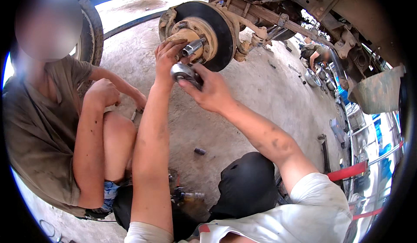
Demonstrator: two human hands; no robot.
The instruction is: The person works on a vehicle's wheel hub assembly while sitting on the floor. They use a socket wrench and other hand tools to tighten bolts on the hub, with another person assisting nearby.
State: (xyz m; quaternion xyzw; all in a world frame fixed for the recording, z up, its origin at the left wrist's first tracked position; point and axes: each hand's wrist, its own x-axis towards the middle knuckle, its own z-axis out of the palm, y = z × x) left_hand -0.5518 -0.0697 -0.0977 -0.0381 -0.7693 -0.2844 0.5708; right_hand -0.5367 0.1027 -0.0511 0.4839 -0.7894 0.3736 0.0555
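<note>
- While both forearms rose from the lower edge, the left hand (167, 58) sat at about twelve o'clock of the view, its fingers curled against the tan, grimy wheel hub (193, 34) and touching a short silver metal socket (192, 48) that stuck out from the hub face.
- Just at five o'clock of that hand, the right hand (208, 91) gripped a round, silvery metal cap-like part (182, 71), thumb on top, fingers closed under it.
- That silvery part lay just below the hub, at about six o'clock of the socket, between the two hands and touching both.
- Around the hub stood the dark round brake disc (223, 30), carried on a rusty axle under the vehicle.
- At nine o'clock, a second person in a dusty olive shirt (37, 134) crouched with bare knees up, one hand down on the concrete floor (260, 95).
- A small dark cylindrical socket (200, 151) lay on that floor at six o'clock of the hands, well apart from them.
- At three o'clock, a red bar (347, 171) crossed the edge.
</note>
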